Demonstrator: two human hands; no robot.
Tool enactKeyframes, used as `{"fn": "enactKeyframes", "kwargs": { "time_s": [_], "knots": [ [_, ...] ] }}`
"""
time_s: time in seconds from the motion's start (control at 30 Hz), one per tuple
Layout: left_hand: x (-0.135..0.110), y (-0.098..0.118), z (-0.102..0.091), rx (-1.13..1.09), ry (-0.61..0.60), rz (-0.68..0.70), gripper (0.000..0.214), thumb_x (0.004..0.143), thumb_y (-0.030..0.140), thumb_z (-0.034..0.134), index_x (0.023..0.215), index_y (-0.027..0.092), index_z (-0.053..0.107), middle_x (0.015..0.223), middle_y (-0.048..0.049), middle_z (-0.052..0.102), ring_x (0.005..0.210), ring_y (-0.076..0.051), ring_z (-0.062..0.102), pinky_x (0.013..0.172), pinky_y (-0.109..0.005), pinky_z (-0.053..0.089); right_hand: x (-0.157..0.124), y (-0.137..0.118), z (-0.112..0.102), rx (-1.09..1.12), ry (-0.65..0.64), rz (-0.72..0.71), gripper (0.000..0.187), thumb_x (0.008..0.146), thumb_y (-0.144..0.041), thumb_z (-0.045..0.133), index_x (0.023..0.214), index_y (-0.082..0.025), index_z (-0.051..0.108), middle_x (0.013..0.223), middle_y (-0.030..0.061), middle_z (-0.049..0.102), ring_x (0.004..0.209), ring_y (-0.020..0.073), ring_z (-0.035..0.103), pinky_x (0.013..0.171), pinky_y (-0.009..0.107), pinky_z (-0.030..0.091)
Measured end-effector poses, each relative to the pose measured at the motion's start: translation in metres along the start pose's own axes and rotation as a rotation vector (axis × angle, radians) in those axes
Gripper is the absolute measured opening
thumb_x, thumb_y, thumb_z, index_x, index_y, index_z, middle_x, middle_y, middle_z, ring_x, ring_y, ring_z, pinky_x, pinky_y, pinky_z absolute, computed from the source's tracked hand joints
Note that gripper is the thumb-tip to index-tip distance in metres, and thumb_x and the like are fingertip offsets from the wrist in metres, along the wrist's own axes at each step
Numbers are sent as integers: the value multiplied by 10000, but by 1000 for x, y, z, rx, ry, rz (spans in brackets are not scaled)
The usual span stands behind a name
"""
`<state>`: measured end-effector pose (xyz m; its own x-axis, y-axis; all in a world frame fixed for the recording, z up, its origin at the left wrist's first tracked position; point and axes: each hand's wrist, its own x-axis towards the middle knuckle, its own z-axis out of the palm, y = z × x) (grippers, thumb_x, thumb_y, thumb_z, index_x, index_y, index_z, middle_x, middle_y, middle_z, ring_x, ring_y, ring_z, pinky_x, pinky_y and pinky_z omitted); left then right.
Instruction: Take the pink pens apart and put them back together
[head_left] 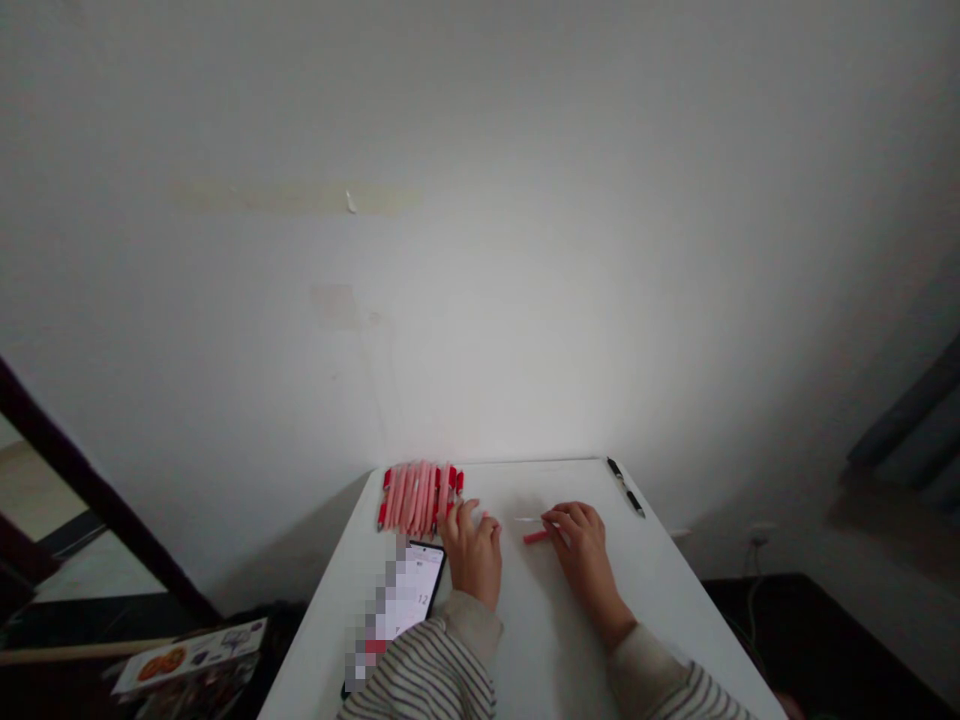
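a pale wall [525, 250] rises behind a white bench [547, 660]. on the bench's left side lies a phone [424, 580], partly hidden by a striped sleeve [442, 670]. beyond it sits a pile of pink and red pens [416, 497]. the left hand [474, 560] bends beside the pile; whether it grips anything, i cannot tell. the right hand [579, 538] is pinching. a black pen [625, 487] lies near the right edge, a short pink tube [535, 537] just by the right fingertips, which pinch a thin white stick [527, 519].
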<state>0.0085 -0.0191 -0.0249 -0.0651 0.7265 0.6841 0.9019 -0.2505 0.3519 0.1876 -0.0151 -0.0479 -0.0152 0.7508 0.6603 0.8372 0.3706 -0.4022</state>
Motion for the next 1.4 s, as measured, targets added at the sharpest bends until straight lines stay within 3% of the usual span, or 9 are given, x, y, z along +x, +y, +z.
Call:
{"fn": "enactKeyframes", "kwargs": {
  "time_s": [0.67,1.4],
  "knots": [
    [1,2,-4,-148,-40,-27,150,821,215,554,751,246,683,1091,-42,595,1095,-234,468,1009,-488,335,1,-4,-2,24,-42,-7,161,898,-299,501,932,-259,653,898,31,641,920,205,512,864,369,358],
    [1,1,-4,-88,-27,16,178,834,239,543,758,271,700,1082,-35,594,1071,-229,477,1008,-509,302,0,-2,1,14,-21,-24,169,889,-313,499,926,-269,658,899,38,640,910,208,536,851,369,387]
  ]
}}
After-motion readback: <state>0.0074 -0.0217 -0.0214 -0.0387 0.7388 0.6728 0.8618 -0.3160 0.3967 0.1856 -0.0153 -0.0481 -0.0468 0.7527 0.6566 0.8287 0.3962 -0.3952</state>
